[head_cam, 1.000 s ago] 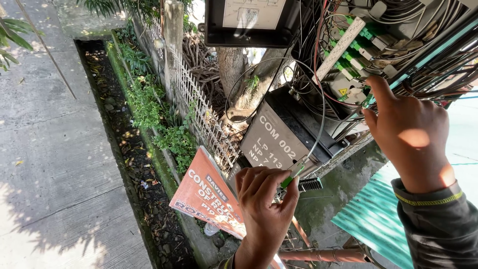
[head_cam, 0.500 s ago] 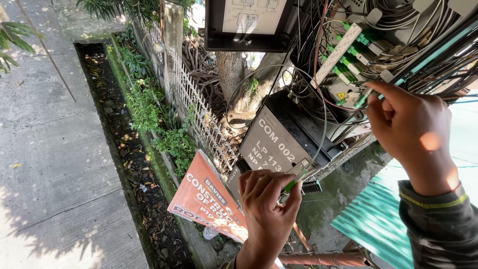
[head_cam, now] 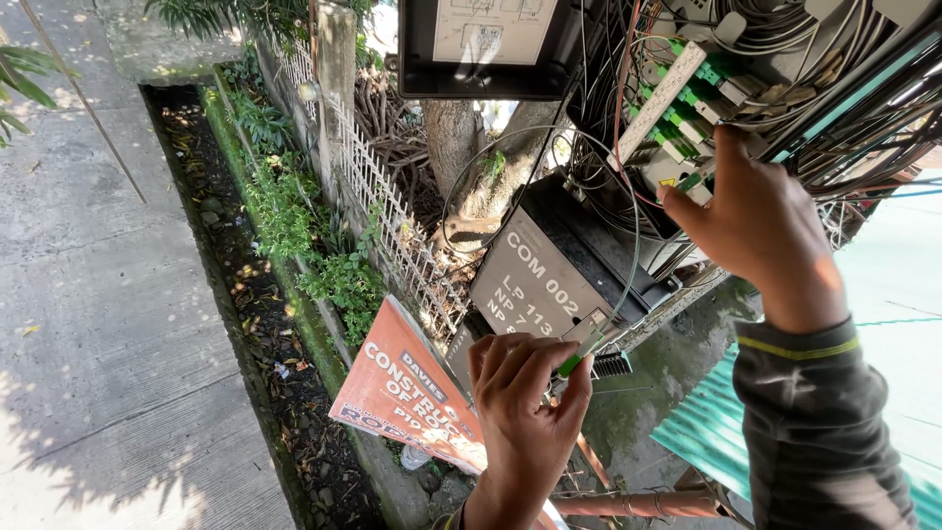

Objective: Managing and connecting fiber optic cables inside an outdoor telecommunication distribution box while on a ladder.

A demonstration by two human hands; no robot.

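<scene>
Green plug pinched low, other end of the loop being worked into an open cable box high above the ground.

A green plug [head_cam: 572, 361] is clamped between thumb and fingertips of the left hand [head_cam: 525, 393], below and in front of the grey box lid [head_cam: 535, 285]. From it a thin cable [head_cam: 549, 167] is looped up into the box. The right hand [head_cam: 756, 221] is pressed against the row of green sockets [head_cam: 702, 79]; its fingers are bunched together, but whether anything is gripped cannot be told. Likely risks: the loop could be kinked or snagged on the lid edge if pulled tight; neighbouring cables [head_cam: 863, 128] could be knocked loose by the right hand; the plug could be dropped to the gutter [head_cam: 245, 294] far below if the pinch slips.
</scene>
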